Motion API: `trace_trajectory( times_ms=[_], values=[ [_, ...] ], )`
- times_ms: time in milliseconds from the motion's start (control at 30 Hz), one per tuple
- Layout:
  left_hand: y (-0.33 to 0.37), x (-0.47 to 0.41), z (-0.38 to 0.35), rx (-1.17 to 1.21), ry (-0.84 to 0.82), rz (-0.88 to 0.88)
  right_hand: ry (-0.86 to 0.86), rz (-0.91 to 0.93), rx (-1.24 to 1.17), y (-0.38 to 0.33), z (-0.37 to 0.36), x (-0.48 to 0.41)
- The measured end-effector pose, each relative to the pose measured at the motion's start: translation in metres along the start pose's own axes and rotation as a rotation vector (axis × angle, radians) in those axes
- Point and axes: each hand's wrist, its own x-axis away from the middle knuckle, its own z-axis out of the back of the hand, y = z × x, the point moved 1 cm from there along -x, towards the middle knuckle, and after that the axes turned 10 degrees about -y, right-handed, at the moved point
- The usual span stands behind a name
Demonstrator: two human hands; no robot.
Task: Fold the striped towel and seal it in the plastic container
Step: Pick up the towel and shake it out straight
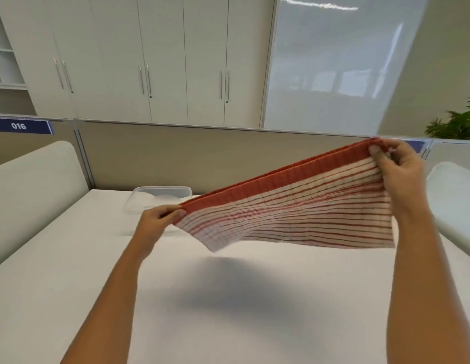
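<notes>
The red-and-white striped towel (294, 214) hangs doubled over in the air above the white table (228, 298), its red border edges together along the top. My left hand (160, 219) pinches the lower left corner. My right hand (396, 169) pinches the right corner, held higher, so the towel slants up to the right. A clear plastic container (160, 197) sits on the table behind my left hand, its right part hidden by the towel; something white lies inside or on it.
A beige partition (202, 158) runs along the table's far edge. White curved chair backs or panels stand at the left (31, 193) and the right (454, 200). White cabinets, a whiteboard and a green plant (456, 124) lie beyond the partition.
</notes>
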Motion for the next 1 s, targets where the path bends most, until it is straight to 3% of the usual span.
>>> trace_trajectory(
  times_ms=[233, 333, 533, 667, 900, 1000],
  values=[
    [0.022, 0.013, 0.037, 0.072, 0.035, -0.074, -0.016, -0.146, 0.156, 0.055, -0.014, 0.023],
    [0.016, 0.018, 0.045, 0.041, -0.033, 0.048, -0.141, -0.259, 0.235, 0.080, -0.015, 0.027],
    [-0.048, 0.017, 0.034, -0.265, -0.130, 0.424, -0.410, -0.631, 0.358, 0.158, -0.047, 0.051],
    [-0.092, 0.020, 0.021, -0.275, -0.060, 0.563, -0.459, -0.746, 0.351, 0.204, -0.075, 0.074],
    [-0.112, 0.023, 0.017, -0.266, 0.230, 0.663, -0.438, -0.825, 0.182, 0.235, -0.079, 0.088],
    [-0.116, 0.036, 0.018, -0.222, 0.145, 0.793, -0.617, -0.900, 0.213, 0.242, -0.070, 0.097]
  ],
)
